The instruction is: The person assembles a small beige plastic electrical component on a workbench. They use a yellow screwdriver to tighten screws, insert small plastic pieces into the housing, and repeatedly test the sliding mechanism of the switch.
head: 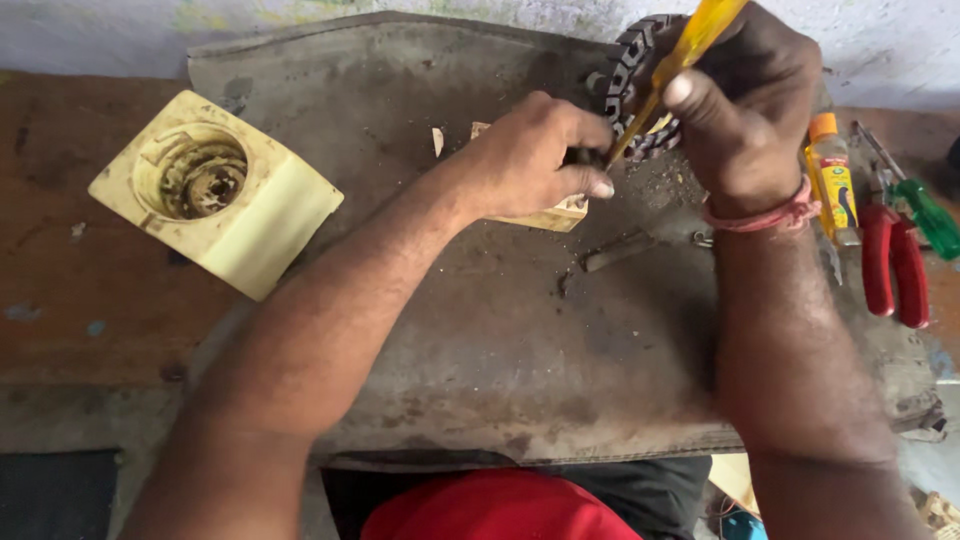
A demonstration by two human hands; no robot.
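Observation:
My right hand point(745, 105) grips a screwdriver with a yellow see-through handle point(700, 35), its shaft angled down to the left. The tip meets a small dark part that my left hand point(535, 155) pinches, over a cream plastic piece point(555, 215). Behind both hands stands a dark round motor core with ribbed windings point(632, 70), partly hidden by my right hand. A red thread band circles my right wrist.
A cream plastic housing with a round metal-filled recess point(215, 190) lies at the left. Red-handled pliers point(893, 262), a green-handled tool point(930, 215) and a small yellow bottle point(832, 180) sit at the right. A grey worn mat point(500, 340) covers the wooden bench.

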